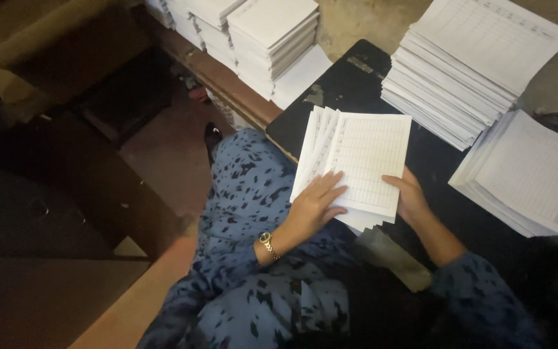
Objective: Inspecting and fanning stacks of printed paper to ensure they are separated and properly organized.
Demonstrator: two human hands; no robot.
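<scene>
Ruled white sheets [363, 161], fanned into a small bundle, lie on the black board [350, 84] before me. My left hand [314, 200] rests flat and open on their lower left part, fingers spread; my right hand [408, 194] grips their lower right edge. Two taller stacks of ruled paper [473, 58] [531, 174] sit to the right, and plain white stacks [272, 32] stand beyond the board.

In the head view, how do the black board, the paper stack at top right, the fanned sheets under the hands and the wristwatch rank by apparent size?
1. black board, partly covered
2. top-right paper stack
3. fanned sheets
4. wristwatch
The stack lies farther from the camera, so its lead over the sheets is unsure.
</scene>
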